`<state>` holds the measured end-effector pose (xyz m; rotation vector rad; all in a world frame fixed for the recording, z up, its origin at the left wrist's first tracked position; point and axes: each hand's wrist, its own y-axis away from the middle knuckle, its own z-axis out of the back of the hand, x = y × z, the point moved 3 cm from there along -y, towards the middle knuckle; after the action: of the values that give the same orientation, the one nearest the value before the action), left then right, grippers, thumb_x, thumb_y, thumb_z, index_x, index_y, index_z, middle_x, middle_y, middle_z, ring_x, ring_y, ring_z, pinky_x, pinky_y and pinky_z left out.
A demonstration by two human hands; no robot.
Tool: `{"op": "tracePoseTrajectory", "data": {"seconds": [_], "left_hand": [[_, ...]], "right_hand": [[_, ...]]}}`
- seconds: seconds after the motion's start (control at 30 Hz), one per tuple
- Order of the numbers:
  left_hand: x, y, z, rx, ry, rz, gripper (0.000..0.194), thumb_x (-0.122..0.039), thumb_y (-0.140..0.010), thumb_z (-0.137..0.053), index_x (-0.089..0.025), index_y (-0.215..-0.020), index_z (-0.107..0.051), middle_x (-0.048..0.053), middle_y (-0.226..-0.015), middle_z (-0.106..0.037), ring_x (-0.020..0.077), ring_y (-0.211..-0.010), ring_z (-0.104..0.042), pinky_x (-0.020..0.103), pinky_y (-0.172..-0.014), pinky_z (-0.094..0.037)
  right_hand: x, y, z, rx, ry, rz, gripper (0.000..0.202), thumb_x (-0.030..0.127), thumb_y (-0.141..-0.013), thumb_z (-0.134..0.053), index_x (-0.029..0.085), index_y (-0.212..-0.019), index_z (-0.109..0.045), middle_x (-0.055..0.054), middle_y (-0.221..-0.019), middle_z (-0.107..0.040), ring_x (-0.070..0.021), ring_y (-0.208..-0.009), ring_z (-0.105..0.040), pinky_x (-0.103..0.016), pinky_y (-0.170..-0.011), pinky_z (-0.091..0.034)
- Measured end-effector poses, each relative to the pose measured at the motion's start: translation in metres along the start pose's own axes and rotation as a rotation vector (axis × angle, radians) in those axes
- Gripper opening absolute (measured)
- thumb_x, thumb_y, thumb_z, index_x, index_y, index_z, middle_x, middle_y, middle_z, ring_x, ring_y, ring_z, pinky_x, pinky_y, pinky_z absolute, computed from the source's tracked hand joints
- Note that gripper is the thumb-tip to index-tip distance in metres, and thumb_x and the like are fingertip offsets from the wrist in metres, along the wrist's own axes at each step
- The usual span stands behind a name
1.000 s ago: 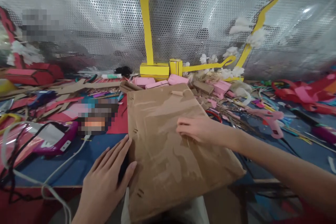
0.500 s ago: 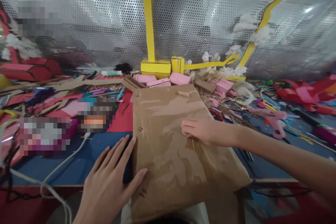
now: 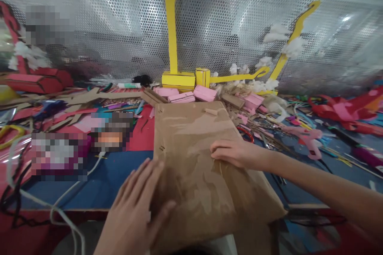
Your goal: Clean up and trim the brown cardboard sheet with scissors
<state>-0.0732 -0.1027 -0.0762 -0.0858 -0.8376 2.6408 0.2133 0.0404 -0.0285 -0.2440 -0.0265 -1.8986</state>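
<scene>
A broad brown cardboard piece (image 3: 191,127) with a shiny, clear film or tape over it lies in front of me and overhangs the table's front edge. My left hand (image 3: 134,203) is open at its left edge, fingers stretched forward and thumb apart over the cardboard. On the middle of the cardboard rests my right hand (image 3: 230,153), its fingers curled and closed against the surface. What those fingers pinch, if anything, is hidden. A small rolled scrap of cardboard (image 3: 211,111) lies near the far edge.
Yellow paper-covered shapes (image 3: 178,80) and pink boxes (image 3: 181,97) stand behind the cardboard, before a perforated metal panel (image 3: 125,28). At right lies a pink glue gun (image 3: 308,139) among scraps. A white cable (image 3: 70,189) and red sheet (image 3: 143,131) are at left.
My left hand has moved slightly right, its fingers now lying farther over the cardboard's left edge. My right hand stays curled at nearly the same spot. The view has shifted a little.
</scene>
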Motion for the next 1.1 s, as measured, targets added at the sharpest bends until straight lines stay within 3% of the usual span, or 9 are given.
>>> {"op": "tracePoseTrajectory", "data": {"seconds": [0.07, 0.13, 0.23, 0.3, 0.5, 0.67, 0.9, 1.03, 1.1], "left_hand": [[-0.032, -0.001, 0.004, -0.041, 0.024, -0.223, 0.075, -0.062, -0.094, -0.053, -0.011, -0.149, -0.049, 0.011, -0.155, -0.053, 0.0279, -0.147, -0.04, 0.042, -0.123, -0.024], [-0.065, -0.001, 0.0, -0.047, -0.018, -0.33, 0.07, -0.061, -0.095, -0.052, -0.014, -0.147, -0.054, 0.01, -0.156, -0.052, 0.0301, -0.15, -0.034, 0.046, -0.126, -0.017], [-0.103, -0.005, -0.017, -0.032, -0.035, -0.267, 0.069, -0.061, -0.095, -0.049, -0.015, -0.146, -0.056, 0.012, -0.157, -0.052, 0.0345, -0.153, -0.028, 0.052, -0.125, -0.015], [-0.115, -0.007, -0.028, 0.005, 0.008, -0.128, 0.071, -0.063, -0.094, -0.048, -0.017, -0.147, -0.055, 0.011, -0.16, -0.048, 0.0349, -0.154, -0.026, 0.056, -0.124, -0.018], [-0.12, -0.009, -0.033, 0.057, 0.028, -0.065, 0.06, -0.045, -0.096, -0.05, -0.018, -0.15, -0.052, 0.008, -0.163, -0.042, 0.0323, -0.153, -0.029, 0.057, -0.121, -0.023], [-0.119, -0.008, -0.032, 0.056, 0.002, -0.067, 0.06, -0.045, -0.096, -0.049, -0.019, -0.149, -0.053, 0.008, -0.164, -0.041, 0.0325, -0.152, -0.03, 0.056, -0.122, -0.024], [-0.119, -0.009, -0.031, 0.072, 0.025, -0.077, 0.06, -0.049, -0.097, -0.049, -0.02, -0.15, -0.052, 0.007, -0.162, -0.045, 0.0313, -0.15, -0.032, 0.057, -0.121, -0.023], [-0.114, -0.013, -0.027, 0.148, 0.052, -0.097, 0.07, -0.063, -0.096, -0.044, -0.02, -0.151, -0.049, 0.007, -0.16, -0.048, 0.0287, -0.147, -0.036, 0.054, -0.118, -0.03], [-0.11, -0.015, -0.025, 0.161, 0.074, -0.128, 0.074, -0.066, -0.096, -0.044, -0.017, -0.151, -0.05, 0.009, -0.157, -0.052, 0.0283, -0.144, -0.041, 0.05, -0.117, -0.033]], "right_hand": [[0.004, 0.0, -0.003, -0.027, 0.037, 0.037, 0.029, 0.019, -0.108, -0.036, 0.016, -0.103, -0.065, -0.011, -0.11, -0.066, -0.0182, -0.1, -0.062, -0.03, -0.09, -0.049], [0.007, -0.001, -0.005, -0.035, 0.038, 0.046, 0.028, 0.018, -0.108, -0.036, 0.016, -0.1, -0.064, -0.01, -0.108, -0.066, -0.0178, -0.097, -0.061, -0.03, -0.09, -0.049], [0.007, -0.002, -0.005, -0.024, 0.011, 0.023, 0.026, 0.019, -0.108, -0.037, 0.017, -0.099, -0.062, -0.01, -0.108, -0.065, -0.0179, -0.097, -0.059, -0.031, -0.091, -0.049], [0.006, -0.002, -0.005, -0.003, 0.003, 0.011, 0.025, 0.018, -0.107, -0.037, 0.017, -0.099, -0.06, -0.011, -0.11, -0.064, -0.0191, -0.1, -0.058, -0.033, -0.093, -0.048], [0.006, 0.002, -0.003, 0.089, -0.057, -0.093, 0.019, 0.005, -0.099, -0.042, 0.019, -0.099, -0.055, -0.01, -0.117, -0.057, -0.0201, -0.108, -0.056, -0.035, -0.097, -0.048], [0.017, 0.019, -0.006, 0.126, 0.055, -0.146, 0.042, -0.009, -0.076, -0.046, 0.018, -0.106, -0.056, -0.01, -0.126, -0.056, -0.0231, -0.115, -0.059, -0.038, -0.098, -0.051], [0.031, 0.05, -0.023, -0.036, 0.147, -0.215, 0.029, 0.007, -0.097, -0.042, 0.02, -0.115, -0.061, -0.013, -0.142, -0.058, -0.0267, -0.129, -0.059, -0.044, -0.105, -0.052], [0.033, 0.054, -0.02, -0.101, -0.076, -0.459, 0.024, 0.026, -0.106, -0.042, 0.025, -0.126, -0.056, -0.008, -0.137, -0.065, -0.0206, -0.123, -0.065, -0.037, -0.101, -0.056], [0.035, 0.054, -0.017, -0.146, -0.117, -0.518, 0.033, 0.034, -0.106, -0.048, 0.027, -0.138, -0.049, -0.007, -0.137, -0.066, -0.0202, -0.121, -0.066, -0.037, -0.102, -0.055]]}}
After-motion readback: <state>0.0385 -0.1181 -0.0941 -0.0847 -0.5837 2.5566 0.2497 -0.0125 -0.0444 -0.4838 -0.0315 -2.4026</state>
